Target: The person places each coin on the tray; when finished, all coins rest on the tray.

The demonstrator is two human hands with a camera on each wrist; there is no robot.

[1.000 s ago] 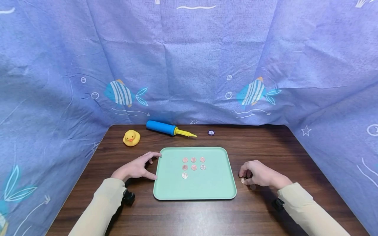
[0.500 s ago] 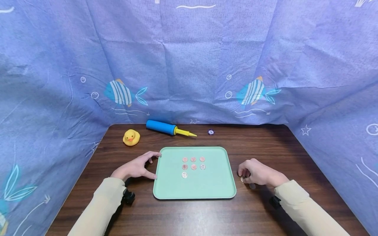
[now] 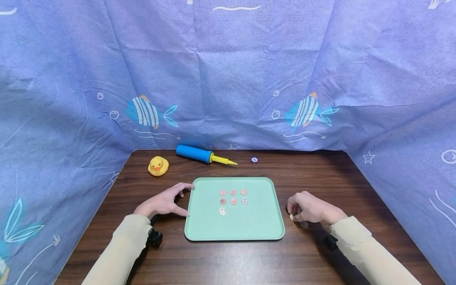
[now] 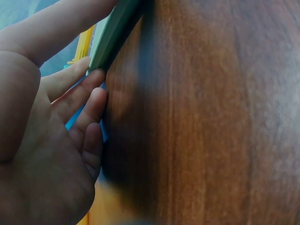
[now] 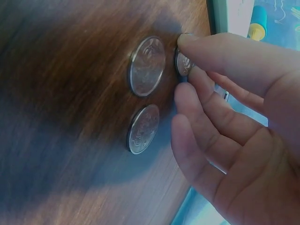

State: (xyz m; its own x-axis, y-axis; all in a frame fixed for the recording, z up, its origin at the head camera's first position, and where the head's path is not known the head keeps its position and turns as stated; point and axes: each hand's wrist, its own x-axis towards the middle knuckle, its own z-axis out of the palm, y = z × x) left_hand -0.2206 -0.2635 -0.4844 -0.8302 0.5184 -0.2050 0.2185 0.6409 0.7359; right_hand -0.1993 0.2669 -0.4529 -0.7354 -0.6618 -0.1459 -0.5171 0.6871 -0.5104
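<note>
My left hand [image 3: 164, 202] spreads along the left side of a pale green tray [image 3: 206, 229], thumb and fingertips at its edge. In the left wrist view, the fingers [image 4: 96, 101] reach to the tray's side [image 4: 107, 44]. To the right of the tray, my right hand [image 3: 310, 207] pinches a coin [image 5: 183, 62] between thumb and fingers, low over the table. Two more coins lie flat beside it in the right wrist view, a larger coin [image 5: 147, 66] and a smaller coin [image 5: 143, 129]. On the tray sit several coins in rows, including a coppery coin [image 3: 233, 192] and a silvery coin [image 3: 222, 211].
A yellow rubber duck [image 3: 158, 166] stands at the back left of the dark wooden table [image 3: 228, 261]. Behind the tray lie a blue and yellow hand pump [image 3: 196, 153] and a dark poker chip [image 3: 254, 159]. A blue fish-print cloth [image 3: 228, 79] hangs behind the table.
My right hand has shifted slightly left toward the tray with the coin, mostly in the first half second. The left hand, tray and its coins have stayed in place.
</note>
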